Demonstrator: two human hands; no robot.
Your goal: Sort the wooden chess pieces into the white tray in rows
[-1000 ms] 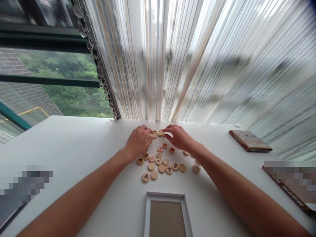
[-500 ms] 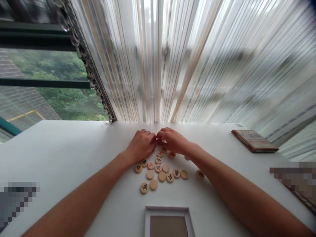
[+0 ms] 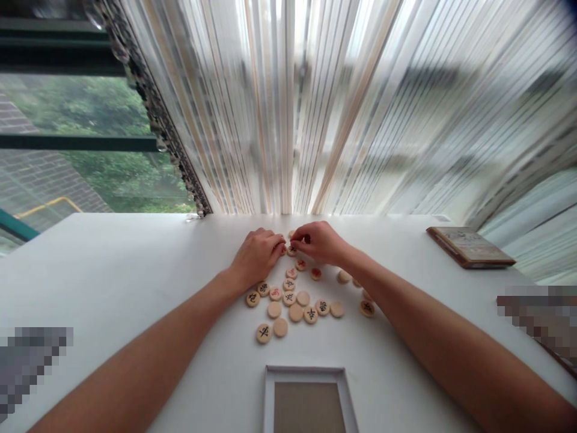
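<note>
Wooden xiangqi pieces lie scattered on the white table, some showing red or black characters and others plain side up. At the far end of the scatter, my left hand (image 3: 258, 255) is closed, its fingertips on a red-marked xiangqi piece (image 3: 283, 251). Just to its right, my right hand (image 3: 318, 242) pinches at a black-marked xiangqi piece (image 3: 292, 250); its fingers partly hide the piece. A further disc (image 3: 291, 234) shows behind the right fingertips. Closer to me lie a red-marked piece (image 3: 316, 273), a black-marked piece (image 3: 264, 332) and a plain disc (image 3: 280, 328).
An open shallow box (image 3: 305, 376) with a brown bottom sits at the table's near edge. A brown-edged book-like case (image 3: 469, 246) rests at the far right. Striped curtains (image 3: 288, 120) hang behind the table (image 3: 135, 258), beside a window on the left.
My fingertips, together before, have parted slightly, the right hand shifting away to the right. A black-marked piece and a disc now show between and behind them. The whole view has shifted a little.
</note>
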